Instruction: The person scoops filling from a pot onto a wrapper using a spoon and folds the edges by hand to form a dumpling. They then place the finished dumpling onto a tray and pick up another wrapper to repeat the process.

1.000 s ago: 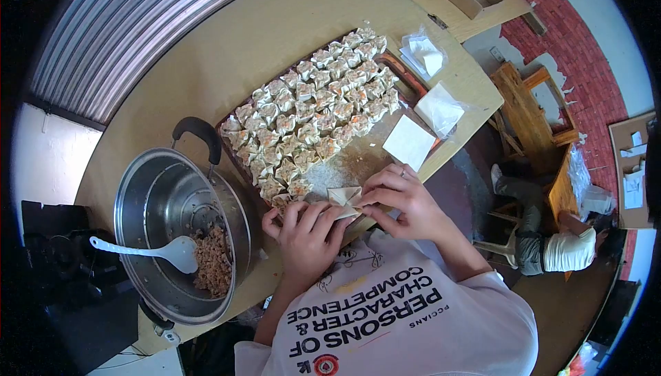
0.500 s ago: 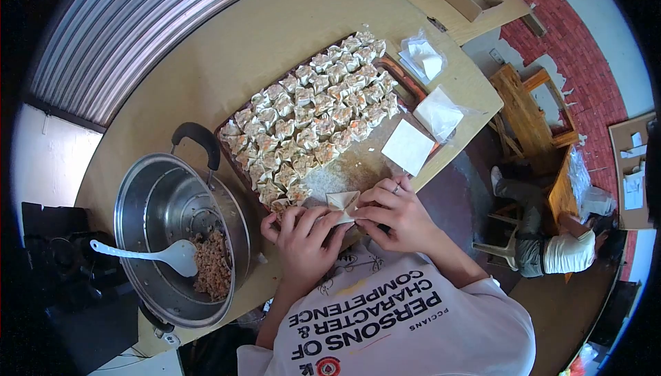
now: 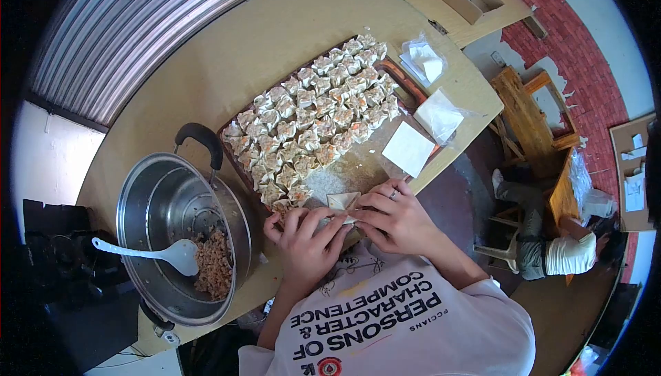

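A dumpling wrapper [image 3: 342,201], partly folded up, lies at the tray's near edge between my hands. My left hand [image 3: 305,242] pinches its left side with bent fingers, close to the last filled dumplings. Thumb and fingers of my right hand [image 3: 394,217], which wears a ring, press on the wrapper's right side. Several rows of filled dumplings [image 3: 323,106] cover most of the brown tray [image 3: 354,169]. A stack of square wrappers [image 3: 408,149] sits at the tray's right end. Any filling inside the held wrapper is hard to make out.
To the left stands a large metal pot [image 3: 155,190] holding minced filling [image 3: 213,266] and a white ladle [image 3: 148,255]. Bagged wrappers [image 3: 438,116] lie right of the tray, with another plastic bag [image 3: 423,60] behind. A seated person [image 3: 568,255] is at far right.
The fingers have shifted slightly along the wrapper's near edge, both hands staying in place. The view has moved a little.
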`<state>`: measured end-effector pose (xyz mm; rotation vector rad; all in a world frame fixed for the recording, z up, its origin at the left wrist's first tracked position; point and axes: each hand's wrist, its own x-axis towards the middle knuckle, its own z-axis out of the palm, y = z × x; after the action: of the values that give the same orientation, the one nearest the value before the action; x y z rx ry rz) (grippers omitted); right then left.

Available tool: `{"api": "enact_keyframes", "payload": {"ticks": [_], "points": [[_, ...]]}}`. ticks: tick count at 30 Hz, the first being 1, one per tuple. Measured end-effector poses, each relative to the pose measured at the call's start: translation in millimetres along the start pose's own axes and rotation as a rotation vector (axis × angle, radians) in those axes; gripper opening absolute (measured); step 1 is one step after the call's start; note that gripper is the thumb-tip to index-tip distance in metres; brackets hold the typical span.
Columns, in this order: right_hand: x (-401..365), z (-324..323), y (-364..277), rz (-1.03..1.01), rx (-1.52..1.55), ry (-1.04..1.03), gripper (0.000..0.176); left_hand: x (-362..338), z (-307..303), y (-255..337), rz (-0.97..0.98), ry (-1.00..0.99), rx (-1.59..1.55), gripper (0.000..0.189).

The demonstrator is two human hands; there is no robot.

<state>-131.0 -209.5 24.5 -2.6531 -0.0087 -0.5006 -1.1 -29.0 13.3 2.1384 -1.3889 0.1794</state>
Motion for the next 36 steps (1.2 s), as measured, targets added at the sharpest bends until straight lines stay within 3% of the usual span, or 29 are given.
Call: {"api": "enact_keyframes", "payload": {"ticks": [7, 18, 36], "points": [[-8.5, 7.4, 8.8, 0.008, 0.118, 0.073, 0.029, -4.3, 3.8, -4.4, 0.025, -0.008, 0.029, 0.015], [-10.7, 0.6, 8.3, -0.068, -0.17, -0.039, 0.044, -2.7, 4.0, -3.4, 0.005, -0.01, -0.011, 0.013], [-7.8, -2.7, 17.6, -0.062, 0.037, -0.032, 0.04, -4.8, 4.8, -4.4, 0.017, -0.024, 0.032, 0.019]]}}
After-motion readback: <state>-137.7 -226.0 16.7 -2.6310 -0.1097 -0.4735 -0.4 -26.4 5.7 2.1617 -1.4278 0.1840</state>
